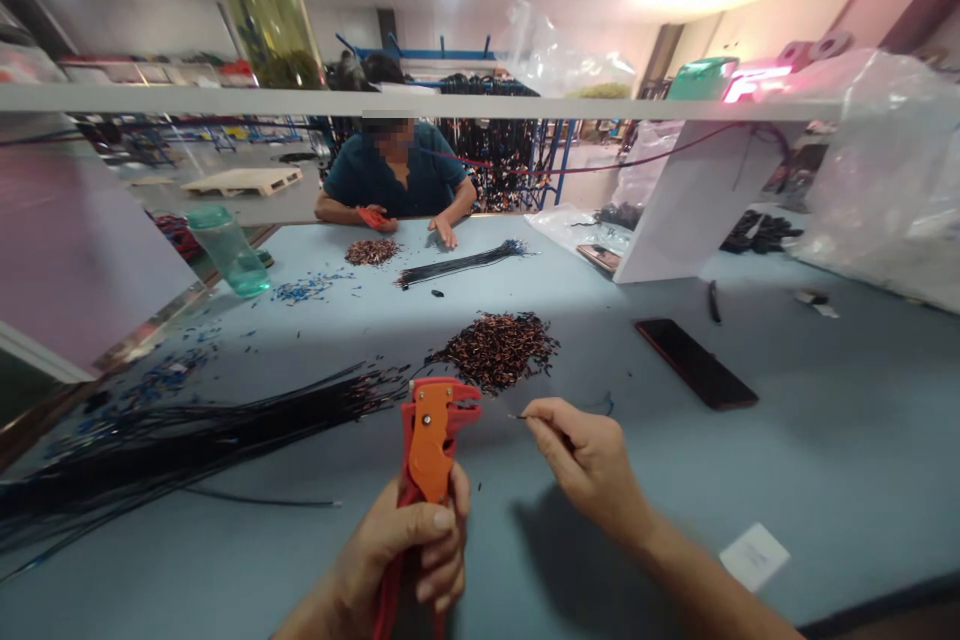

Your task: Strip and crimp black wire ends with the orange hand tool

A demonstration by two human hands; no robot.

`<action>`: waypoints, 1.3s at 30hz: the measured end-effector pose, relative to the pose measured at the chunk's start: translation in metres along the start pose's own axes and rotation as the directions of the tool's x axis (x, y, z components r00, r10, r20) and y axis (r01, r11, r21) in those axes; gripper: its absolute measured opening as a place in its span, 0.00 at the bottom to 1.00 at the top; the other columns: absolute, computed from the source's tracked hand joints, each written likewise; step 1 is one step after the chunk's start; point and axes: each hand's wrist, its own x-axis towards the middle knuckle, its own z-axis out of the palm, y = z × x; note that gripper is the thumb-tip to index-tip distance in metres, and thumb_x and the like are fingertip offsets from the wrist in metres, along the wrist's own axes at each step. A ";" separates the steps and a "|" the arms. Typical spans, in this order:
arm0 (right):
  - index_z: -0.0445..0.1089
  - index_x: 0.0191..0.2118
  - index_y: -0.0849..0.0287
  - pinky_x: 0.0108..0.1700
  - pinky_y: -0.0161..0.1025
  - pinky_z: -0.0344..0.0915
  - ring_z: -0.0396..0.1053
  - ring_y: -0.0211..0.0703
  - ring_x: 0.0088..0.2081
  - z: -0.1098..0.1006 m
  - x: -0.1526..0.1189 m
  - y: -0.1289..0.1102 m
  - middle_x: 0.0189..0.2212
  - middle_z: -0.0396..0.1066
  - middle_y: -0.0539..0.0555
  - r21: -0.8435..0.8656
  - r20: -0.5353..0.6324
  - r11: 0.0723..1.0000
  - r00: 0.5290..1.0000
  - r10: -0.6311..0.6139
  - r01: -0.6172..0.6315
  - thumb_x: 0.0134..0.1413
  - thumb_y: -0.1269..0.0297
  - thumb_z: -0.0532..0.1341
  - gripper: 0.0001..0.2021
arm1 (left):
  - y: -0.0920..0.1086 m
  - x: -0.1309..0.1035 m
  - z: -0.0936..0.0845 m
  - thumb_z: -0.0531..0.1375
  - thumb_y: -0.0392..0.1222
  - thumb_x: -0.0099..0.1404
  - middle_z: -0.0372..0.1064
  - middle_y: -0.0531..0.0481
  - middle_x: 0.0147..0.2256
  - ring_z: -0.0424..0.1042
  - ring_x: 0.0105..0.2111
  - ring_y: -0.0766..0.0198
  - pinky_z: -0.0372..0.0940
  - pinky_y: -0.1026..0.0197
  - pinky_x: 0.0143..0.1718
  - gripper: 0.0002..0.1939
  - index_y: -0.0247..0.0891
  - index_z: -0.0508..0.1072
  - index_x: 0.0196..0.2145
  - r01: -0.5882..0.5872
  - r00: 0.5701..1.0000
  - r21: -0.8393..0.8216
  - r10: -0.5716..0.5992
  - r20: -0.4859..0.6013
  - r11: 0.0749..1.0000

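Note:
My left hand (409,530) is wrapped round the handles of a red and orange wire stripper (431,440), held upright with its jaws toward the right. My right hand (581,450) pinches a thin black wire (519,417) between thumb and fingertips; its short tip points left at the stripper, just apart from the jaws. Behind the tool lies a heap of short dark and copper-coloured offcuts (499,350). Left of my hands stretches a long bundle of black wires (247,430), with copper-coloured ends toward the stripper.
A dark phone (697,363) and a white paper piece (755,557) lie on the right. Opposite sits a person (397,170) holding a red tool, near a smaller wire bundle (461,263). A green bottle (229,250) stands left. A shelf (450,105) crosses overhead.

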 end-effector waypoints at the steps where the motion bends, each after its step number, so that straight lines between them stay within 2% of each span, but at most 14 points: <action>1: 0.69 0.33 0.61 0.23 0.30 0.53 0.55 0.32 0.18 0.000 0.000 0.002 0.17 0.57 0.44 0.001 0.001 1.000 1.000 0.017 -0.017 0.60 0.67 0.53 0.09 | 0.002 0.001 0.000 0.62 0.40 0.54 0.56 0.59 0.18 0.56 0.14 0.74 0.60 0.65 0.21 0.09 0.35 0.68 0.33 -0.036 0.999 0.001 0.036 -0.012 0.999; 5: 0.70 0.33 0.60 0.23 0.30 0.52 0.54 0.33 0.18 0.004 -0.003 0.004 0.17 0.56 0.44 0.026 0.043 0.996 0.995 0.088 -0.090 0.60 0.64 0.54 0.10 | 0.003 0.004 0.002 0.62 0.40 0.52 0.60 0.54 0.23 0.62 0.21 0.68 0.62 0.59 0.31 0.13 0.34 0.68 0.35 -0.137 0.988 0.064 0.141 -0.070 0.989; 10: 0.68 0.34 0.59 0.23 0.31 0.51 0.53 0.34 0.19 0.010 -0.004 0.000 0.17 0.54 0.43 0.095 0.157 0.966 0.961 0.226 -0.242 0.60 0.60 0.52 0.11 | -0.002 0.004 0.002 0.62 0.42 0.54 0.59 0.54 0.25 0.62 0.25 0.67 0.61 0.58 0.33 0.15 0.36 0.65 0.38 -0.140 0.983 0.262 0.167 -0.082 0.955; 13: 0.64 0.29 0.58 0.25 0.32 0.51 0.53 0.35 0.21 0.011 -0.002 -0.003 0.18 0.54 0.44 0.129 0.258 0.933 0.920 0.294 -0.335 0.59 0.59 0.52 0.11 | -0.003 0.001 0.002 0.61 0.46 0.56 0.58 0.54 0.28 0.60 0.27 0.66 0.60 0.59 0.32 0.16 0.37 0.63 0.39 -0.176 0.969 0.451 0.235 -0.078 0.875; 16: 0.62 0.27 0.58 0.27 0.33 0.52 0.53 0.36 0.24 0.010 -0.001 -0.005 0.20 0.55 0.45 0.184 0.332 0.894 0.882 0.335 -0.409 0.57 0.58 0.53 0.12 | -0.002 -0.002 0.002 0.57 0.44 0.60 0.57 0.53 0.30 0.58 0.29 0.66 0.57 0.61 0.31 0.12 0.37 0.63 0.39 -0.191 0.941 0.721 0.334 -0.059 0.666; 19: 0.64 0.29 0.58 0.28 0.33 0.53 0.53 0.36 0.25 0.010 -0.002 -0.008 0.22 0.56 0.45 0.287 0.367 0.831 0.856 0.365 -0.477 0.56 0.58 0.54 0.10 | -0.002 -0.002 0.003 0.55 0.38 0.60 0.57 0.54 0.28 0.57 0.27 0.66 0.56 0.62 0.30 0.06 0.38 0.62 0.36 -0.199 0.893 0.920 0.449 0.029 0.337; 21: 0.65 0.30 0.59 0.28 0.32 0.54 0.53 0.36 0.25 0.012 -0.003 -0.011 0.23 0.57 0.46 0.372 0.405 0.767 0.835 0.373 -0.523 0.55 0.57 0.55 0.10 | -0.003 0.001 0.004 0.56 0.37 0.58 0.57 0.54 0.27 0.57 0.26 0.66 0.54 0.62 0.28 0.05 0.39 0.61 0.33 -0.217 0.848 0.971 0.513 0.135 0.103; 23: 0.64 0.29 0.59 0.27 0.32 0.53 0.53 0.35 0.24 0.014 -0.004 -0.014 0.22 0.58 0.45 0.452 0.449 0.682 0.807 0.383 -0.575 0.53 0.58 0.57 0.10 | -0.006 0.005 0.005 0.56 0.36 0.57 0.60 0.52 0.27 0.58 0.26 0.64 0.54 0.61 0.28 0.06 0.39 0.62 0.33 -0.205 0.812 0.975 0.541 0.220 -0.088; 26: 0.61 0.25 0.58 0.25 0.30 0.52 0.50 0.33 0.22 0.017 -0.005 -0.017 0.20 0.56 0.43 0.527 0.491 0.567 0.772 0.404 -0.632 0.47 0.60 0.62 0.11 | -0.010 0.008 0.005 0.55 0.34 0.54 0.64 0.48 0.30 0.61 0.28 0.60 0.55 0.58 0.29 0.11 0.38 0.64 0.37 -0.142 0.813 0.960 0.525 0.252 -0.242; 30: 0.61 0.24 0.59 0.26 0.30 0.54 0.52 0.32 0.23 0.019 -0.006 -0.018 0.21 0.57 0.44 0.558 0.524 0.508 0.753 0.398 -0.657 0.43 0.61 0.66 0.13 | -0.012 0.008 0.005 0.56 0.31 0.48 0.67 0.44 0.32 0.63 0.31 0.56 0.58 0.55 0.31 0.17 0.37 0.64 0.38 -0.071 0.839 0.959 0.504 0.207 -0.275; 34: 0.62 0.23 0.60 0.26 0.29 0.55 0.52 0.31 0.23 0.019 -0.007 -0.017 0.20 0.58 0.44 0.585 0.510 0.512 0.776 0.371 -0.629 0.44 0.61 0.67 0.13 | -0.013 0.007 0.003 0.55 0.31 0.46 0.67 0.43 0.33 0.64 0.32 0.55 0.59 0.53 0.32 0.19 0.37 0.64 0.39 -0.025 0.844 0.965 0.511 0.161 -0.262; 39: 0.65 0.23 0.60 0.26 0.28 0.57 0.55 0.32 0.24 0.017 -0.007 -0.015 0.21 0.61 0.44 0.572 0.508 0.534 0.780 0.367 -0.623 0.41 0.62 0.69 0.13 | -0.014 0.007 0.003 0.56 0.31 0.45 0.67 0.44 0.34 0.64 0.33 0.54 0.59 0.52 0.34 0.20 0.38 0.64 0.39 -0.012 0.850 0.966 0.506 0.146 -0.258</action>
